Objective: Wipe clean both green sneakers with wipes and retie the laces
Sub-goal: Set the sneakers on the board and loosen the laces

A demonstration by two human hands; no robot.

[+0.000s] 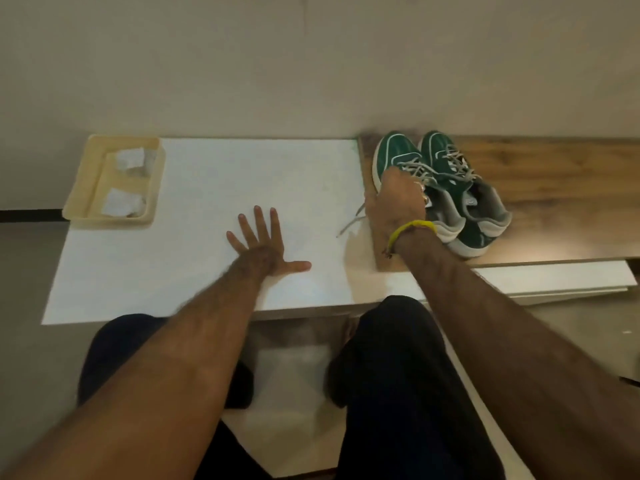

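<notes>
I judge the job to be at its very start. Both green sneakers sit side by side on the wooden board (554,188) at the right of the desk (242,188), toes toward the wall: the left sneaker (391,157) near the board's edge, the right sneaker (485,216) touching it. My right hand (394,199) lies over the left sneaker's middle, apparently taking hold to bring it across, but the fingers curl out of sight on the far side, so I cannot tell whether they have closed on it. My left hand (266,251) is flat on the white desk, fingers spread and grasping nothing.

No wipe is out yet. The wipes (128,178), folded white pieces, lie in the beige tray (83,181) at the far left corner, well apart from the shoes. The laces (426,168) look loose, one end trailing off the board onto the desk. So all wiping and both retyings remain.

The right hand covers the left sneaker's tongue and collar. I cannot see whether the shoes are dirty; the picture is soft and dim. How many wipes are in the tray is unclear.
</notes>
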